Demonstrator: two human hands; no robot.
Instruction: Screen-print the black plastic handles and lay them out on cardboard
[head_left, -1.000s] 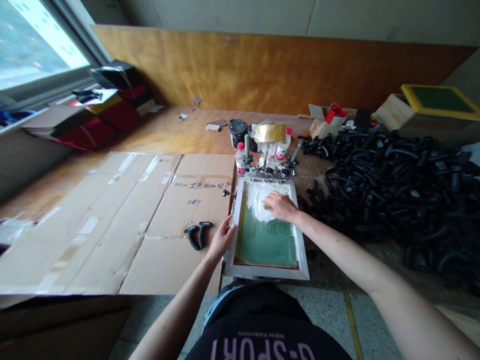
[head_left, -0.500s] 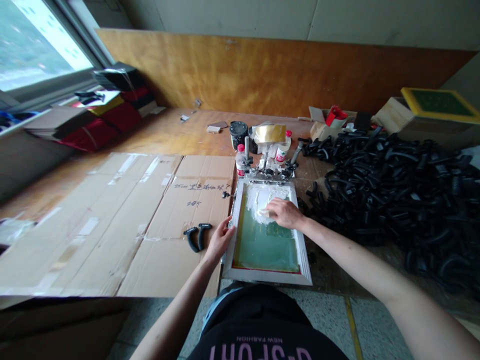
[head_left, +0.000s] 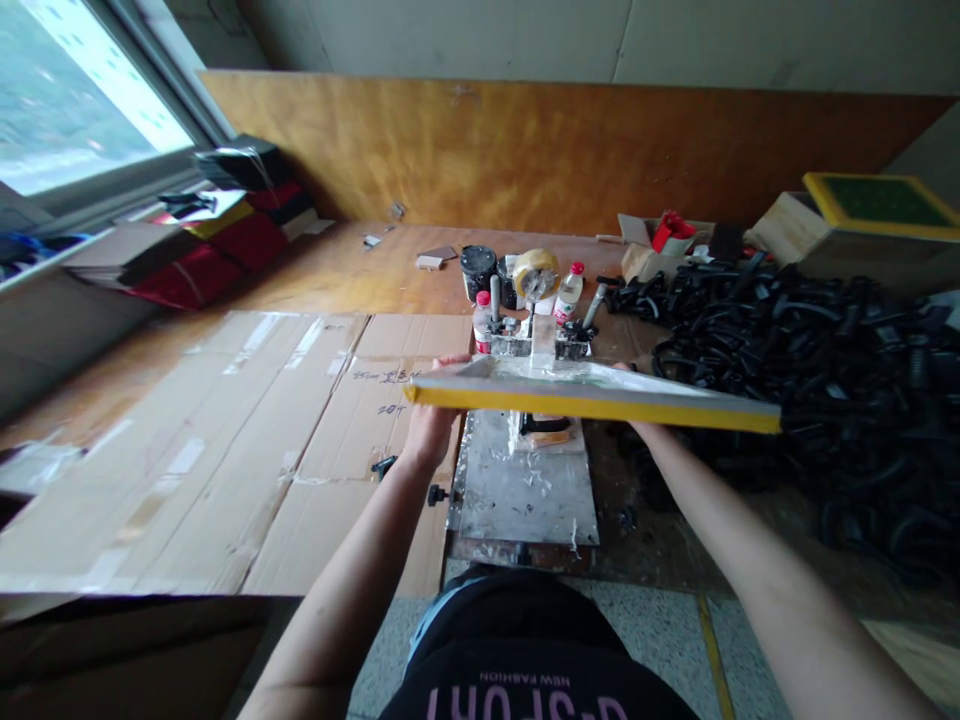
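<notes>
A screen printing frame [head_left: 592, 402] is tilted up off its base, its yellow-edged near side facing me. My left hand [head_left: 433, 425] is closed on the frame's left side, with fingers over the top. At the right side is my right hand [head_left: 637, 420], mostly hidden behind the frame's edge and gripping it. A squeegee [head_left: 543, 342] stands upright at the far end of the screen, near white ink. Below the frame lies a metal base plate [head_left: 525, 500], with a black curved part [head_left: 546, 424] in a holder on it.
Flattened cardboard [head_left: 330, 520] covers the left of the table, a black part [head_left: 384, 467] on it. To the right is a big heap of black curved parts [head_left: 750, 350]. Behind the clamp stand bottles [head_left: 569, 292], a black tub [head_left: 478, 270] and a tape roll [head_left: 535, 275].
The screen frame has swung up from lying flat, uncovering the base plate. My right hand has left the white ink area for the frame's right side. The squeegee now stands at the far end.
</notes>
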